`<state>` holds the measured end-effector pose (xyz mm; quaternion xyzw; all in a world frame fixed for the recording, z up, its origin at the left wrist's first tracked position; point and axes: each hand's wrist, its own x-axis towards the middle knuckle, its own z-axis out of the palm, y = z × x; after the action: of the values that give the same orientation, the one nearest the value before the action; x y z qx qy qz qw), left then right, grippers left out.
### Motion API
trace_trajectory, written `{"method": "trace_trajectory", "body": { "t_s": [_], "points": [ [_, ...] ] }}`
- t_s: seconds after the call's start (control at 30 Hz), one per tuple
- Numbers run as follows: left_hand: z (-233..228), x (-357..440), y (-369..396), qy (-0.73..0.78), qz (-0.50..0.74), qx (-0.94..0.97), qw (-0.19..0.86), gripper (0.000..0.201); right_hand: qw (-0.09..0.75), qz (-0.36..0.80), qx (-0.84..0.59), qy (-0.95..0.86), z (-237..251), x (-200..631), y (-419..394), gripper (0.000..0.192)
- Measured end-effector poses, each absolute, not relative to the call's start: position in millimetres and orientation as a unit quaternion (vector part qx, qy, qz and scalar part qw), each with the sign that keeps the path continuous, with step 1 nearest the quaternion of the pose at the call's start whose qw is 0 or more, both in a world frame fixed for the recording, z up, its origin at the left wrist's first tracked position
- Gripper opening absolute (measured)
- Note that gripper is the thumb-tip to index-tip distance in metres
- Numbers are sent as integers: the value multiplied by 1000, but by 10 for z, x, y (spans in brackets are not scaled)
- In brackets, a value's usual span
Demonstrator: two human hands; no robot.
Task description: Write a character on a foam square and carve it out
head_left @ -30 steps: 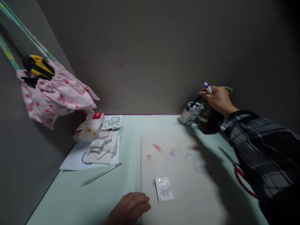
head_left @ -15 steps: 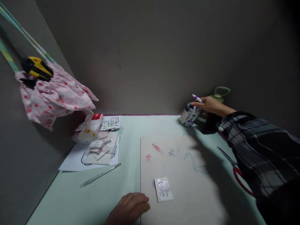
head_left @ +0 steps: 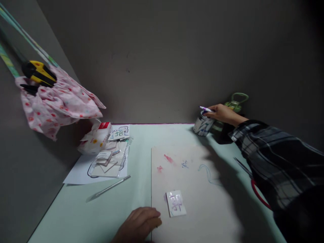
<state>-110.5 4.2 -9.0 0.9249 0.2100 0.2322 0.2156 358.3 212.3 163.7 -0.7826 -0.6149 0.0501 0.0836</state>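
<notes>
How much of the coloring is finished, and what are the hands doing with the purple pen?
The small tile on the board already carries a purple character, so that part looks done. The right hand holds the purple pen at the rim of the pen cup; it is not yet inside. The left hand rests on the board's edge beside the tile. Clear pieces in the tray may be left; I cannot tell.

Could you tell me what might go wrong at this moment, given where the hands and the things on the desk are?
The right hand holds a purple marker over a tilted pen cup at the desk's far edge; a nudge might tip it over. The plaid sleeve hangs above the red-handled scissors and could snag them. The left hand rests beside the small lettered tile, and might smear it if the ink is wet.
</notes>
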Motion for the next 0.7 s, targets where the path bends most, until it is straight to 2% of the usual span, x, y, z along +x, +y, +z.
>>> {"method": "trace_trajectory", "body": {
  "t_s": [0.23, 0.43, 0.57, 0.7],
  "points": [
    [-68, -1100, 56, 208, 236, 926, 208, 43, 120, 28, -797, -591, 1687, 3609, 2165, 28],
    [-18, -1120, 48, 207, 234, 927, 205, 40, 102, -17, -792, -602, 1712, 3584, 2008, 31],
    [21, -1124, 12, 226, 244, 911, 244, 37, 90, -31, -772, -629, 1565, 3491, 1893, 28],
    [124, -1138, -37, 259, 258, 876, 315, 40, 134, -43, -773, -618, 1490, 3354, 1848, 26]
  ]
}}
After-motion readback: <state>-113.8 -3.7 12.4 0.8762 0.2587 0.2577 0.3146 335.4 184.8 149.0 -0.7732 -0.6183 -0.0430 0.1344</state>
